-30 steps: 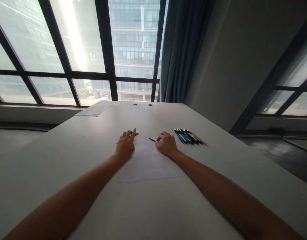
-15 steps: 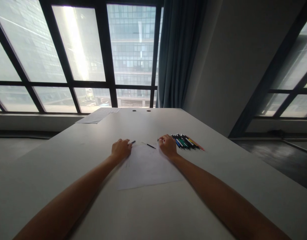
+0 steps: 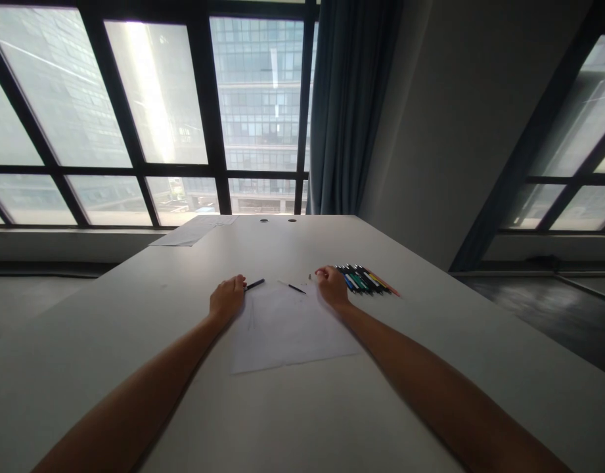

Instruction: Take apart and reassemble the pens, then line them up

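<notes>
On the left, my left hand [image 3: 227,297] rests with curled fingers at the near end of a dark pen barrel [image 3: 255,284], which sticks out to the right. My right hand [image 3: 332,286] lies at the paper's right edge, its fingers bent together; what they hold, if anything, is too small to make out. Just left of those fingertips is a tiny pen part [image 3: 309,276], apart from them. Between the hands a thin refill with a dark section [image 3: 296,288] lies at the top of a white paper sheet [image 3: 292,335].
Right beside my right hand, several pens [image 3: 364,279] lie in a row, with a reddish pencil [image 3: 388,287] at their right. More paper sheets [image 3: 188,231] lie at the far left of the white table [image 3: 282,420]. Windows and a curtain [image 3: 339,131] stand behind.
My left hand has slid left, exposing more of the pen barrel, whose far end stays almost in place. The right fingertips have drawn slightly away from the tiny pen part.
</notes>
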### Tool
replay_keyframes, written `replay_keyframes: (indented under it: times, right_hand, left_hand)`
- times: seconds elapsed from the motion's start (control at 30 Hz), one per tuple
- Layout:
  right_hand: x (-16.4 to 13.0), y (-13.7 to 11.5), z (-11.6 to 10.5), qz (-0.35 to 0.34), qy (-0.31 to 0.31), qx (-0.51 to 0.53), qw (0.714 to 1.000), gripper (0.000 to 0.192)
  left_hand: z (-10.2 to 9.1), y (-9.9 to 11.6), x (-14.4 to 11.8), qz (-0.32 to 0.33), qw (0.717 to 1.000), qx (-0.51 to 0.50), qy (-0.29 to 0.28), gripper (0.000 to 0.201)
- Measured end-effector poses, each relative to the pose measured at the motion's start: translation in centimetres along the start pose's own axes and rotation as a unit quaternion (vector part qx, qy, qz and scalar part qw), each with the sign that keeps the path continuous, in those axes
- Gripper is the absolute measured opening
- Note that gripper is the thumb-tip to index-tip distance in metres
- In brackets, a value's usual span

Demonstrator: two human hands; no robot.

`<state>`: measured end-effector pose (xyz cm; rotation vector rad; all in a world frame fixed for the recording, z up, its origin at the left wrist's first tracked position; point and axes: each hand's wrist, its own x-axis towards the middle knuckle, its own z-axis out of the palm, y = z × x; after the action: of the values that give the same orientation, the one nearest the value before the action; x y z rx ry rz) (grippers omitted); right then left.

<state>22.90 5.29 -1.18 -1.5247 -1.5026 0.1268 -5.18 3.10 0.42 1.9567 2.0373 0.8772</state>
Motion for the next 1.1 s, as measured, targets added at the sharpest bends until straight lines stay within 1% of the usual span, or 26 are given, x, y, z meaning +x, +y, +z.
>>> replay_keyframes:
  times: [0.07,0.17,0.23,0.37,0.43,0.53,0.57,0.63,0.7,0.8,0.97,1.1]
  right_hand:
    - [-0.5,-0.5,0.0,-0.025,-0.024,-0.01,0.999,0.019]
    - [-1.3,-1.1,0.0,-0.066,-0.087,-0.035,0.993,0.014]
    - [-1.9,-1.5,0.0,-0.083,-0.121,-0.063,0.987,0.013]
    - [-2.8,-2.1,0.1,-0.095,-0.143,-0.123,0.977,0.011]
    - [-2.9,-2.2,0.2,-0.095,-0.147,-0.137,0.975,0.011]
    - [-2.8,-2.1,0.1,-0.088,-0.135,-0.128,0.979,0.011]
    - [-2.7,-2.1,0.0,-0.089,-0.124,-0.117,0.981,0.01]
    - [-2.4,-2.0,-0.2,-0.105,-0.094,-0.084,0.986,0.01]
    - [-2.2,-1.9,-0.5,-0.136,-0.067,-0.05,0.987,0.01]
    - [-2.1,-1.9,-0.7,-0.172,-0.05,-0.023,0.984,0.012]
    - [-2.2,-2.0,-0.9,-0.163,-0.021,-0.018,0.986,0.011]
    - [-2.1,-1.9,-1.0,-0.175,-0.019,-0.014,0.984,0.012]
  left_hand:
    - [0.1,0.2,-0.2,0.027,0.999,0.047,0.002,0.046]
    - [0.5,0.3,-0.3,0.096,0.989,0.11,0.005,0.039]
    - [0.7,0.3,-0.2,0.123,0.984,0.132,0.004,0.037]
    - [1.0,0.5,0.2,0.111,0.985,0.133,-0.004,0.03]
    - [1.0,0.8,0.2,0.121,0.983,0.134,0.011,0.027]
    - [1.1,1.5,-0.3,0.183,0.973,0.124,0.069,0.027]
    - [1.2,1.8,-0.5,0.204,0.97,0.109,0.074,0.027]
    - [1.4,2.2,-1.0,0.228,0.97,0.065,0.049,0.025]
    - [1.8,2.3,-1.4,0.219,0.975,0.029,0.017,0.024]
    - [2.0,2.2,-1.7,0.206,0.978,0.01,-0.006,0.024]
    - [1.9,2.0,-1.7,0.193,0.981,0.021,-0.015,0.025]
    - [1.9,2.1,-1.7,0.186,0.982,0.016,-0.013,0.026]
